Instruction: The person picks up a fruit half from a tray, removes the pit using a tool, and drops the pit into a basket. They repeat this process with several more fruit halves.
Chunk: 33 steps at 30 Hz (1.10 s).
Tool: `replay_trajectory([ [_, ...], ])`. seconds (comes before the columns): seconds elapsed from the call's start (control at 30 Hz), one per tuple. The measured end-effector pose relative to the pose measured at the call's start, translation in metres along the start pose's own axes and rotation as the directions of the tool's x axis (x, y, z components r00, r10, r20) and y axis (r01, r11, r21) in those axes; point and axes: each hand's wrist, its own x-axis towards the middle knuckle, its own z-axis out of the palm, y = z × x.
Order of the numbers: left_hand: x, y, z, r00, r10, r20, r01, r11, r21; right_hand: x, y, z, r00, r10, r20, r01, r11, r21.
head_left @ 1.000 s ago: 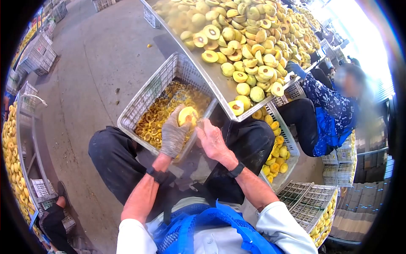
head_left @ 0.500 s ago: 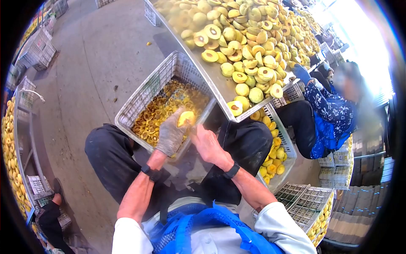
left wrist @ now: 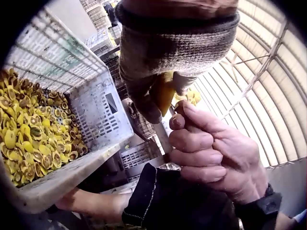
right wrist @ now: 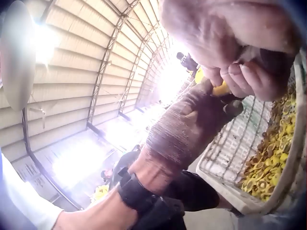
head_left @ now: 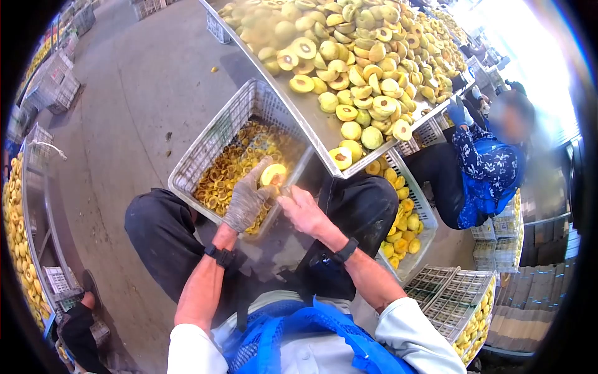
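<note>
In the head view the gloved left hand (head_left: pixel 245 198) grips a yellow fruit half (head_left: pixel 273 175), cut face up, above a crate (head_left: pixel 187 163) of small fruit rings and scraps. The bare right hand (head_left: pixel 305 213) is close against the fruit's near right side. From the left wrist, the right hand's fingers (left wrist: pixel 194 158) appear curled with the thumb on top, just below the fruit (left wrist: pixel 163 93). A dark tool handle (right wrist: pixel 277 60) shows partly inside the right hand (right wrist: pixel 230 36) in the right wrist view; its working end is hidden.
A metal table (head_left: pixel 302 118) piled with fruit halves (head_left: pixel 384 105) reaches in from the top. Under its corner stands a crate (head_left: pixel 430 218) of yellow fruit. Stacked crates (head_left: pixel 451 305) are at lower right. Another person (head_left: pixel 489 168) sits at right; a fruit-filled table (head_left: pixel 47 218) lies left.
The left hand has shifted slightly left with the fruit, whose cut face now shows rounder. The right hand stays close beside it. The person at right has moved an arm.
</note>
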Motion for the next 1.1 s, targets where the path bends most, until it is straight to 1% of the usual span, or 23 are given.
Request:
replay_trajectory([
  [0.03, 0.001, -0.002, -0.001, 1.000, -0.001, -0.003, 0.001, 1.000, -0.001, 0.000, 0.002, 0.002, 0.983, -0.176, -0.054, 0.166, 0.974, -0.154],
  [0.07, 0.001, -0.003, -0.001, 1.000, 0.006, 0.003, -0.006, 1.000, -0.025, -0.003, 0.003, 0.002, 0.983, -0.174, -0.054, 0.164, 0.975, -0.153],
  [0.13, 0.003, -0.002, -0.001, 1.000, 0.015, 0.010, -0.015, 0.999, -0.051, -0.009, -0.007, -0.001, 0.988, -0.155, -0.023, 0.136, 0.920, -0.366],
  [0.17, 0.003, -0.002, 0.000, 1.000, 0.006, 0.014, -0.007, 1.000, 0.014, -0.010, -0.005, -0.002, 0.988, -0.150, -0.024, 0.131, 0.921, -0.367],
  [0.23, 0.002, -0.005, 0.000, 1.000, 0.004, 0.029, -0.009, 0.988, 0.156, -0.009, 0.001, -0.005, 0.983, -0.180, 0.034, 0.179, 0.903, -0.391],
  [0.27, 0.004, -0.009, -0.001, 1.000, 0.009, 0.022, -0.012, 0.988, 0.153, -0.003, 0.013, -0.005, 0.982, -0.186, 0.041, 0.187, 0.900, -0.395],
  [0.33, 0.002, -0.014, 0.000, 0.998, 0.037, 0.045, -0.042, 0.992, 0.119, 0.000, 0.026, 0.002, 0.959, -0.279, 0.046, 0.282, 0.948, -0.150],
  [0.37, 0.002, -0.015, 0.001, 0.999, 0.022, 0.034, -0.027, 0.992, 0.123, 0.000, 0.032, -0.003, 0.959, -0.280, 0.046, 0.284, 0.947, -0.150],
  [0.4, 0.003, -0.017, 0.001, 0.999, 0.020, 0.036, -0.024, 0.992, 0.125, -0.004, 0.011, -0.010, 0.986, 0.016, 0.165, -0.032, 0.995, 0.097],
  [0.43, 0.004, -0.020, 0.001, 0.999, 0.024, 0.039, -0.027, 0.995, 0.096, -0.007, 0.000, -0.013, 0.900, 0.267, 0.344, -0.372, 0.882, 0.288],
  [0.5, 0.006, -0.019, 0.001, 0.999, 0.033, 0.039, -0.036, 0.997, 0.067, -0.007, 0.000, -0.009, 0.906, 0.252, 0.340, -0.362, 0.878, 0.313],
  [0.57, 0.006, -0.013, 0.001, 0.999, 0.007, 0.038, -0.009, 0.999, 0.045, -0.008, -0.001, -0.008, 0.912, 0.237, 0.336, -0.351, 0.874, 0.336],
  [0.6, 0.006, -0.014, 0.000, 0.999, 0.008, 0.035, -0.010, 0.999, 0.046, -0.007, -0.004, -0.008, 0.898, 0.250, 0.361, -0.394, 0.823, 0.410],
  [0.63, 0.006, -0.017, 0.000, 0.999, 0.001, 0.044, 0.000, 1.000, -0.025, -0.007, -0.005, -0.007, 0.883, 0.262, 0.388, -0.437, 0.761, 0.479],
  [0.67, 0.006, -0.019, -0.001, 0.999, -0.005, 0.052, 0.010, 0.995, -0.096, -0.006, -0.007, -0.008, 0.882, 0.262, 0.392, -0.438, 0.761, 0.478],
  [0.7, 0.006, -0.018, -0.001, 0.999, -0.006, 0.051, 0.011, 0.995, -0.096, -0.005, -0.009, -0.011, 0.854, 0.280, 0.438, -0.493, 0.705, 0.510],
  [0.73, 0.005, -0.016, -0.001, 0.996, -0.054, 0.067, 0.065, 0.983, -0.174, -0.006, -0.009, -0.012, 0.826, 0.296, 0.480, -0.544, 0.643, 0.539],
  [0.77, 0.005, -0.015, -0.002, 0.992, -0.097, 0.086, 0.116, 0.961, -0.252, -0.007, -0.006, -0.012, 0.827, 0.297, 0.477, -0.543, 0.643, 0.540],
  [0.83, 0.006, -0.017, -0.002, 0.991, -0.101, 0.092, 0.120, 0.964, -0.238, -0.006, 0.000, -0.012, 0.802, 0.271, 0.533, -0.587, 0.528, 0.614],
  [0.87, 0.007, -0.018, -0.003, 0.990, -0.107, 0.097, 0.126, 0.967, -0.221, -0.006, 0.001, -0.012, 0.802, 0.270, 0.534, -0.586, 0.530, 0.613],
  [0.93, 0.007, -0.020, -0.003, 0.988, -0.112, 0.106, 0.135, 0.962, -0.238, -0.007, 0.003, -0.013, 0.785, 0.235, 0.574, -0.613, 0.435, 0.660],
  [1.07, 0.005, -0.020, -0.003, 0.984, -0.124, 0.127, 0.153, 0.955, -0.253, -0.010, 0.004, -0.010, 0.789, 0.249, 0.562, -0.610, 0.420, 0.671],
  [1.1, 0.006, -0.022, -0.003, 0.984, -0.124, 0.127, 0.153, 0.955, -0.253, -0.011, 0.004, -0.009, 0.802, 0.252, 0.541, -0.592, 0.452, 0.667],
])
